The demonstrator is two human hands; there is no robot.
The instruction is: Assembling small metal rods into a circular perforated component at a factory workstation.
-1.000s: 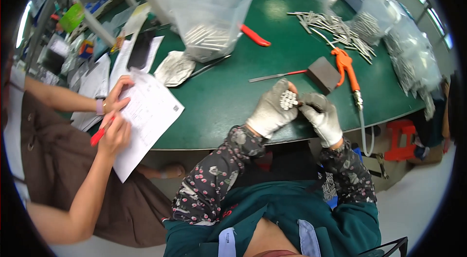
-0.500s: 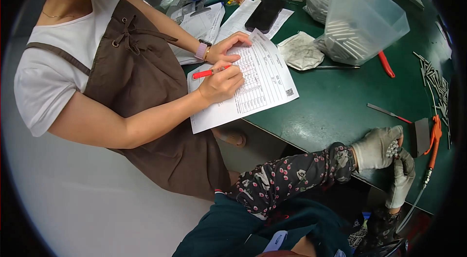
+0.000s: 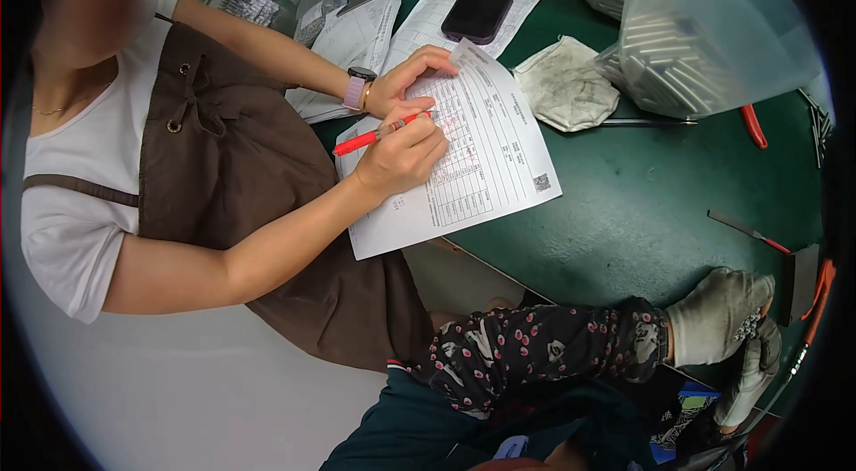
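At the lower right, my left hand (image 3: 713,315) in a worn white glove is closed around a bunch of small metal rods (image 3: 747,325), of which only the ends show. My right hand (image 3: 752,375), also gloved, is bent up against them, its fingertips at the bunch. Whether it grips a rod is too small to make out. Beside my hands stands a dark grey block (image 3: 798,284). Just past it lies an orange-handled tool (image 3: 818,302) with a cable. A thin file-like tool with a red handle (image 3: 751,231) rests on the green table.
On the left a person in a brown apron (image 3: 259,177) writes with a red pen (image 3: 370,139) on a printed sheet (image 3: 499,172). Farther back are a phone (image 3: 484,3), a soiled white cloth (image 3: 567,86) and a clear bin of metal rods (image 3: 664,52). Red-handled pliers (image 3: 754,126) lie nearby.
The view has shifted, so my hands and the tools sit lower and farther right. My gloved hands stay together at the rods. The other person's pen remains on the sheet.
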